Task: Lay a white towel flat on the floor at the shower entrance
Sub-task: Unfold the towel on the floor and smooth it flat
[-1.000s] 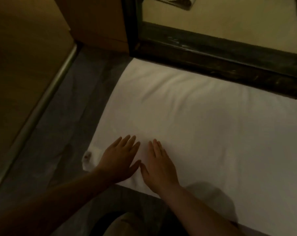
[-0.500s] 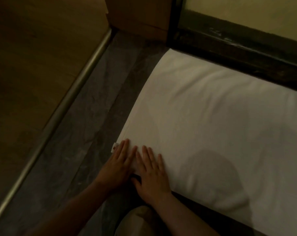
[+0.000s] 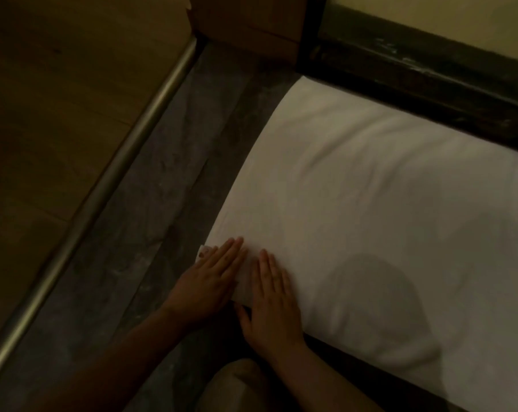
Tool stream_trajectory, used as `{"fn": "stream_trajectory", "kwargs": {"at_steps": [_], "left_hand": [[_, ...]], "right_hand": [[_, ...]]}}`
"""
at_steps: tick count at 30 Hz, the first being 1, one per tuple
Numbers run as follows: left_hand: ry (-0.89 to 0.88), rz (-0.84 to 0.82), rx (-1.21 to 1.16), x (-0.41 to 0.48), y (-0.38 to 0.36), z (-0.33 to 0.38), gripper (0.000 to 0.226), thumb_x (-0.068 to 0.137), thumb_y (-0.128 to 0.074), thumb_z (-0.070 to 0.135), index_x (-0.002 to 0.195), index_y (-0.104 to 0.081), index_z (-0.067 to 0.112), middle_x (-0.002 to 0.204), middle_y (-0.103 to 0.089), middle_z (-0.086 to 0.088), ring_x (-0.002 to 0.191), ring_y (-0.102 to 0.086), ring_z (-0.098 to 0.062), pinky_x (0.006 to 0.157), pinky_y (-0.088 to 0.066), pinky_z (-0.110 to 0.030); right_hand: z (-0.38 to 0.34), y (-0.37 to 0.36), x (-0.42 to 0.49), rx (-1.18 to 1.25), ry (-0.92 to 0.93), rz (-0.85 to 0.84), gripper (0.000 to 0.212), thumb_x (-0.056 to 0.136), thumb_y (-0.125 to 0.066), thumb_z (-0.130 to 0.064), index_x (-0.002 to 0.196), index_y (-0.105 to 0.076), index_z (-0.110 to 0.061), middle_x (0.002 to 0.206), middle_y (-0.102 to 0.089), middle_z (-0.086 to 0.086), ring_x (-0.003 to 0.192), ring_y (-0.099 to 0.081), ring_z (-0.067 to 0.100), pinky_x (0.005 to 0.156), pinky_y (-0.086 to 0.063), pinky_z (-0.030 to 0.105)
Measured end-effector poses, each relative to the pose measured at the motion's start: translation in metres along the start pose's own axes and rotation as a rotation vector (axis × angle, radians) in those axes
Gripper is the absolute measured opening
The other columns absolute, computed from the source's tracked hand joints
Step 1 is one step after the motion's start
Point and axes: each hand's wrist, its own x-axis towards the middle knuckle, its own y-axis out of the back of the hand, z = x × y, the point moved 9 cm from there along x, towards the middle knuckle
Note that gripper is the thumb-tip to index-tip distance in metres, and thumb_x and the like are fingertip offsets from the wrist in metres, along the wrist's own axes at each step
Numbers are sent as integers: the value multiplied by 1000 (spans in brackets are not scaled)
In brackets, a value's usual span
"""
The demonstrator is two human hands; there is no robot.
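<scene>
One soft white rectangular cloth towel (image 3: 370, 203) lies spread on the grey marbled stone floor (image 3: 150, 221); two hands, left hand (image 3: 204, 288) and right hand (image 3: 271, 304), press its near corner, fingers (image 3: 231, 251) straight, released.

A grey stone floor (image 3: 150, 263) carries a white towel (image 3: 370, 203) spread flat against the far dark threshold (image 3: 430, 81).
</scene>
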Motion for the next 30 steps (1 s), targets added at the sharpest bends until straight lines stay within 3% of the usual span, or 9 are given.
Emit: {"fn": "stream_trajectory", "kwargs": {"at_steps": [4,8,10,13,16,20,24,27,30], "left_hand": [[-21,-54,-33,18,-13,3,58,91,-48,33,142,-32,9,148,-26,-11,135,-29,-29,106,-23,-50],[17,-117,63,0,-22,-11,63,87,-33,43,138,-39,7,143,-40,-15,129,-42,-30,98,-37,-52],[17,-124,81,-5,-23,-11,63,88,-33,44,140,-34,8,146,-36,-15,132,-38,-31,102,-34,-52],[80,-115,20,1,-14,-7,66,92,-40,47,147,-20,16,154,-13,-8,142,-20,-27,114,-8,-42],[86,-43,-16,15,10,16,64,85,-59,44,140,-42,15,148,-35,-10,133,-40,-28,109,-25,-42],[-101,-51,-124,43,9,82,62,95,-38,43,149,-18,21,158,-7,-2,144,-11,-19,115,-7,-32],[-338,-79,-142,63,-3,166,60,95,-38,34,149,-19,17,158,-7,-4,145,-7,-21,116,-5,-33],[-556,-105,-10,64,-16,218,60,94,-41,34,148,-23,15,157,-13,-8,144,-13,-27,114,-15,-42],[-655,-165,82,59,-29,233,64,90,-45,44,147,-26,22,155,-21,-8,141,-22,-29,111,-26,-45]], "right_hand": [[8,-1,0,-19,-10,-6,85,92,-29,-56,141,28,-17,150,31,7,138,30,24,111,20,43],[1,-10,-5,-53,37,-46,92,90,-35,-57,141,29,-13,149,34,10,137,32,25,110,22,45],[-2,-9,-7,-41,34,-56,93,90,-37,-55,143,24,-12,149,34,11,138,31,26,112,20,45],[-7,5,-6,86,50,-40,80,92,-38,-47,150,5,-12,157,17,9,144,16,23,117,7,41],[17,34,-13,166,-6,73,70,94,-38,-38,151,-3,-15,159,3,5,146,5,19,118,-3,36],[90,58,-54,81,-175,189,67,96,-38,-35,150,-7,-10,159,1,9,146,3,21,115,3,30],[161,65,-115,55,-381,284,63,90,-54,-27,142,-34,2,152,-26,20,140,-25,36,111,-26,43],[191,43,-148,60,-402,189,65,95,-28,-43,146,-25,-4,155,-9,17,143,-15,36,113,-22,40],[200,14,-163,26,-379,21,77,89,-27,-60,148,4,-23,153,18,14,143,11,37,115,-9,45]]}}
